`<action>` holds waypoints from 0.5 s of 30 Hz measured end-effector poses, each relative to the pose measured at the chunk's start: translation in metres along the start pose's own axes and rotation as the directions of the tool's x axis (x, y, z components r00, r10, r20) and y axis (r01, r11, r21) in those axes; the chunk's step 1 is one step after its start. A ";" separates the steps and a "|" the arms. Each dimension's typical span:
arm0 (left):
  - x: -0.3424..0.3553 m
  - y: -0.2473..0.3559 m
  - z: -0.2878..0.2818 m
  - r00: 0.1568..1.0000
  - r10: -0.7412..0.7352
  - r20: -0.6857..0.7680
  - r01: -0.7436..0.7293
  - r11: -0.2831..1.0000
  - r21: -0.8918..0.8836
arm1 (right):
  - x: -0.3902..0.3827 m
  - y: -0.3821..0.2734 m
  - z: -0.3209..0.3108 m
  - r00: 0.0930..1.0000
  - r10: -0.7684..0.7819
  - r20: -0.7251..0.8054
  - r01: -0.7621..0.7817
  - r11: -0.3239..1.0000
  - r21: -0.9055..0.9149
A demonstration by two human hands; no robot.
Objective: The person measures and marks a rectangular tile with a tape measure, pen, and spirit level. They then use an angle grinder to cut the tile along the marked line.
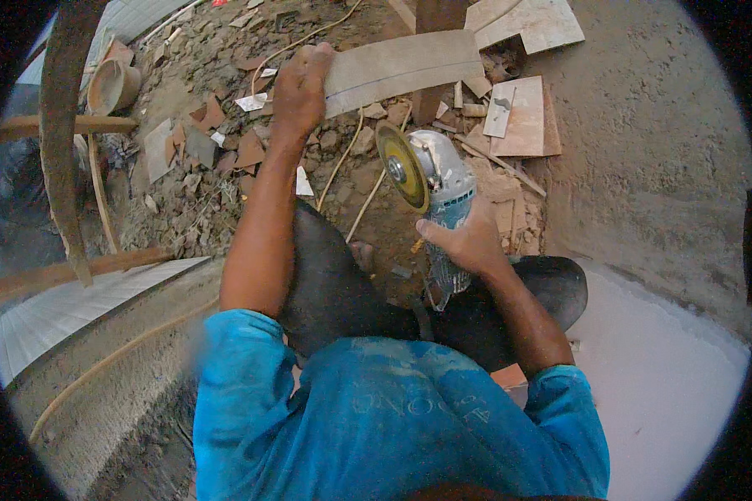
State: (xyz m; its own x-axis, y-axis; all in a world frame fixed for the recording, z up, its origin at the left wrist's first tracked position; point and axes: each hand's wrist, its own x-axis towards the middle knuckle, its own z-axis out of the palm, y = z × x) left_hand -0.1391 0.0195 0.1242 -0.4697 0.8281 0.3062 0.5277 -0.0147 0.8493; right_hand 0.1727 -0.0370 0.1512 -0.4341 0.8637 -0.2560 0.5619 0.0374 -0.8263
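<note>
My left hand (302,90) grips the left end of a long grey-beige tile strip (405,68), held out over the rubble. A dark line runs lengthwise along the strip. My right hand (474,238) is wrapped round the teal body of an angle grinder (453,179), which points away from me. The grinder's yellowish disc (403,167) faces left and sits below the strip, apart from it. Whether the disc spins cannot be told. Part of the grinder's grip is hidden by my right hand.
Broken tile pieces (200,146) and stones cover the ground ahead. Larger tile pieces (526,117) lie at the right by a rough wall (643,125). A bucket (114,87) and wooden poles (63,125) stand at the left. A cable (368,200) crosses the rubble.
</note>
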 end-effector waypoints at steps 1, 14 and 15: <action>0.001 -0.002 0.000 1.000 0.010 0.010 -0.010 1.000 -0.001 | -0.003 -0.008 0.000 1.000 -0.005 -0.024 0.005 1.000 -0.010; -0.013 0.007 0.017 0.999 0.036 -0.032 -0.041 0.988 -0.151 | -0.002 0.017 0.013 0.999 -0.034 -0.015 0.034 0.999 -0.010; -0.012 0.005 0.020 0.999 0.027 -0.031 -0.032 0.984 -0.177 | 0.000 0.019 0.014 1.000 -0.023 -0.014 0.022 0.999 -0.026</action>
State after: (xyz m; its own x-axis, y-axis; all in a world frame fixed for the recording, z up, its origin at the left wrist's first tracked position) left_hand -0.1167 0.0203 0.1160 -0.4770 0.8097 0.3419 0.4088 -0.1400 0.9018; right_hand 0.1732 -0.0435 0.1282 -0.4366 0.8698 -0.2300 0.5702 0.0698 -0.8185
